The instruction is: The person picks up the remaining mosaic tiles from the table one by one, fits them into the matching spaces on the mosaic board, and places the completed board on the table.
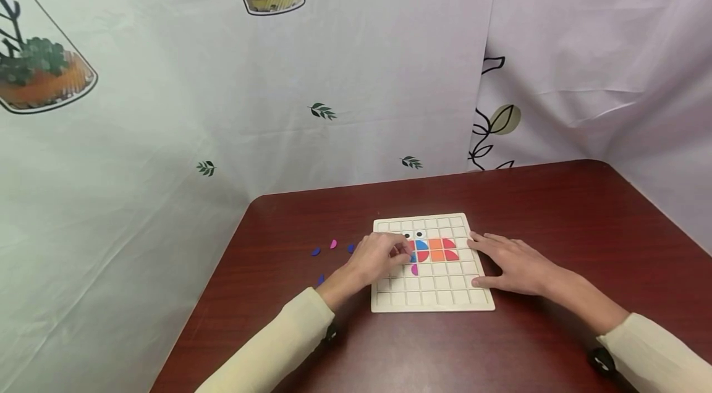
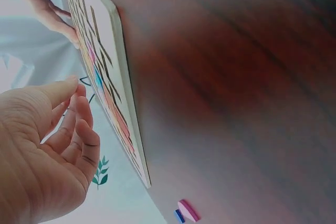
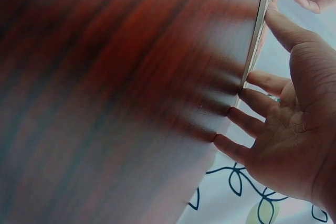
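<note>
Grid board [image 1: 434, 299], 1 no., off-white, approx. square, laid flat on dk. red-brown table [image 1: 308, 220]; no clear long axis could be made out at that slant of view.

Tile figure [image 1: 436, 245], 1 no., set on board, beyond its mid.: orange, red & blue tiles in two rows, long axis run L–R across board, L end part. masked by fingers. Eye discs [image 1: 419, 234], 2 no., set betw. figure & board's far edge. Magenta half-disc [image 1: 414, 269] set on board, just on figure's near side.

L hand [image 1: 378, 256]: held over board's L part, fingers bent, thumb tip brought to fingertips by figure's L end. Whether a pc. was pinched could not be told; none was seen in left wrist view.

R hand [image 1: 514, 263]: fingers spread, nothing gripped; board's R edge touched by thumb & fingertip, judged a steadying contact. Hands kept well apart.

Loose pcs. [image 1: 334, 244], 4 seen, blue & magenta, scattered on table L of board.

Key relation (judged): figure's L end & loose pcs. were both sited nearer L hand; R hand was parted from loose pcs. by board itself.
</note>
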{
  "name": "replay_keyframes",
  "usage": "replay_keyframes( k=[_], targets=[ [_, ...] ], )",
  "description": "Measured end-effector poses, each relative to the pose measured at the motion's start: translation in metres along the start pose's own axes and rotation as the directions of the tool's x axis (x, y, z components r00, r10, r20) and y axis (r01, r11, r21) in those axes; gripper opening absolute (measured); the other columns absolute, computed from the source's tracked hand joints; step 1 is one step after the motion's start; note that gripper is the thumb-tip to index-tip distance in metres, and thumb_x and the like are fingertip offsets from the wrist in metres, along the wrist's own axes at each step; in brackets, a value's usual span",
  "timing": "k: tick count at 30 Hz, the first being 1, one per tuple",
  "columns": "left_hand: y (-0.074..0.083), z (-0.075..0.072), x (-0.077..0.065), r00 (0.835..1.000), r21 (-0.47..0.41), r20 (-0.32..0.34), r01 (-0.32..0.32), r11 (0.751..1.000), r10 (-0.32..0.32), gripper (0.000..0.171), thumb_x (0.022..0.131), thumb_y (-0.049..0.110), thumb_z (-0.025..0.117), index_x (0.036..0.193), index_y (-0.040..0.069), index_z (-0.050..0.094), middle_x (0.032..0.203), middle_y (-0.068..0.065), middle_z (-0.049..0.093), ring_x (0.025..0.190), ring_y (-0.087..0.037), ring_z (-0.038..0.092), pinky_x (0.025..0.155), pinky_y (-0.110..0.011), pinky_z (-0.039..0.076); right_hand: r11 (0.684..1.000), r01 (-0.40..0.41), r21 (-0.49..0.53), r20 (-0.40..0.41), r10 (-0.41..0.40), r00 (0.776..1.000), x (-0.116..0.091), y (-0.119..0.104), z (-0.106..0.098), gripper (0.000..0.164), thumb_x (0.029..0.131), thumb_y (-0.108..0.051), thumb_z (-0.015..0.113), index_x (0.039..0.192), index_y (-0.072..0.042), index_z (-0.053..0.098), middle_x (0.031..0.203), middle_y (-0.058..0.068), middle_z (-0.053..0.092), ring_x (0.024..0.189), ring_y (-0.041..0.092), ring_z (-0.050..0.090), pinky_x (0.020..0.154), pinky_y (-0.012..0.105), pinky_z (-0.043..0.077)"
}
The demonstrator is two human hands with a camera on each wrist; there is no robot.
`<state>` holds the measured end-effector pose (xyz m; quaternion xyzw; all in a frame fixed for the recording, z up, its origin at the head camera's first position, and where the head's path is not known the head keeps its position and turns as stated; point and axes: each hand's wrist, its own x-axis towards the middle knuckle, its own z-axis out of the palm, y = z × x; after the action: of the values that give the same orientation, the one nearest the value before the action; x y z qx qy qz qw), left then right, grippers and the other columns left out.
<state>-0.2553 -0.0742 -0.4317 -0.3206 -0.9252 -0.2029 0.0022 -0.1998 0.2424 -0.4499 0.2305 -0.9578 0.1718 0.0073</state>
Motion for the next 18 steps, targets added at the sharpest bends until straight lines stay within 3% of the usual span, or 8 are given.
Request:
replay_keyframes(
  k=[10,18],
  targets=[
    [-0.007,-0.010,-0.001,0.999,-0.027,-0.022,0.042,0.999,-0.042,0.007,0.097,0.025,0.081,0.103,0.021,0.081,0.089,0.012,0.073,0.079,-0.003,0.062,0.070,-0.023,0.049,1.000,-0.004,-0.002,-0.001,0.004,1.000,0.000,-0.001,0.001,0.088,0.086,-0.061,0.081,0.149,-0.003,0.059,0.158,0.020,0.051,0.143,0.048,0.045,0.104,0.069,0.041],
    [-0.015,-0.017,-0.002,0.998,0.006,-0.031,0.048,0.999,-0.048,0.011,0.096,0.025,0.083,0.106,0.020,0.082,0.095,0.009,0.076,0.081,-0.005,0.063,0.070,-0.022,0.050,1.000,-0.004,-0.002,-0.004,0.004,1.000,0.000,-0.001,0.001,0.088,0.086,-0.061,0.081,0.149,-0.003,0.058,0.158,0.021,0.051,0.143,0.049,0.046,0.104,0.069,0.041]
  ],
)
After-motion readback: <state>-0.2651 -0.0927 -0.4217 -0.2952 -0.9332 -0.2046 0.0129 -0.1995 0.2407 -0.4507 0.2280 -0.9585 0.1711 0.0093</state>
